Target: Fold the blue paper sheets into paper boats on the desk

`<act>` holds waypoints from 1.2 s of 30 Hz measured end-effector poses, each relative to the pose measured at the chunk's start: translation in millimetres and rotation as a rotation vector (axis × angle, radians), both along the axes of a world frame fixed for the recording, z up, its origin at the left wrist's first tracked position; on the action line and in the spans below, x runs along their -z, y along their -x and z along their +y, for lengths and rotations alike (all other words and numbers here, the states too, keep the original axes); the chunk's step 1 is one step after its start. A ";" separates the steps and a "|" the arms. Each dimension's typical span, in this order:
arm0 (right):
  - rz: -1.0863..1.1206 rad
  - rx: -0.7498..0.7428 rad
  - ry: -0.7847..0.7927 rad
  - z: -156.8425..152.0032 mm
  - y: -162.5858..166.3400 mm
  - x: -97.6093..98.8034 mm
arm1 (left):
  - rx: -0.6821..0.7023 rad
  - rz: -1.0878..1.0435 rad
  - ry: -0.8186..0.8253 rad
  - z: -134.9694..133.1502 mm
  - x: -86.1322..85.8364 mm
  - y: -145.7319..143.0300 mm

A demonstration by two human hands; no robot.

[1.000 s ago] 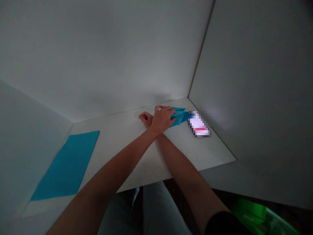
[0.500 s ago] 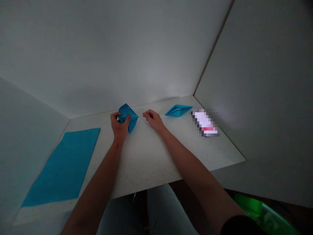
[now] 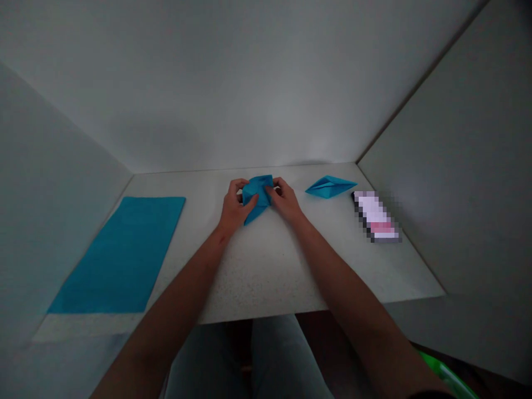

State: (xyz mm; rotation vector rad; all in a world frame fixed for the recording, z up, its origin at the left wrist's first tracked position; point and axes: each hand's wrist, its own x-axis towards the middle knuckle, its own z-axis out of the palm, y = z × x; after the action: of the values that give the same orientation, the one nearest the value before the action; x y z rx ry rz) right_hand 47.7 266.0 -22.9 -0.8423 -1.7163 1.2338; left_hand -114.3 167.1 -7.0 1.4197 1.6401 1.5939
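Observation:
Between my two hands is a piece of folded blue paper, held just above the white tabletop with creased flaps and a pointed lower tip. My left hand grips its left side, thumb on the front and fingers behind. At its right edge, my right hand pinches the paper with the thumb in front; the other fingertips are partly hidden. A blue folded paper boat rests on the table to the right of my right hand, its two ends pointed.
Flat blue paper lies at the table's left. A phone with a lit, blurred screen is near the right edge. Walls enclose the white table at back and sides. Something green shows below, at lower right.
My right hand, apart from the folded paper before, now grips its right edge. The paper has been turned between my hands. The whole view has shifted and levelled.

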 end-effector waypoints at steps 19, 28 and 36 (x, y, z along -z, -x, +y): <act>0.096 0.060 -0.135 -7.3 -1.7 -7.5 | -0.229 0.111 -0.028 3.8 -2.2 7.4; -0.014 0.100 -0.147 -8.0 -3.5 -13.1 | -0.152 -0.138 0.035 16.8 19.5 11.4; 0.014 -0.033 -0.098 -11.0 -2.1 -11.2 | -0.072 -0.039 0.034 13.1 18.1 10.3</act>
State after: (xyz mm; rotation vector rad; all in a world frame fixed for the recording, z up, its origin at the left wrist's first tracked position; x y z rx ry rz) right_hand 49.8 255.1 -11.7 -0.7482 -1.7710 1.1644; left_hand -124.5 180.2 -25.1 1.3185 1.7046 1.6152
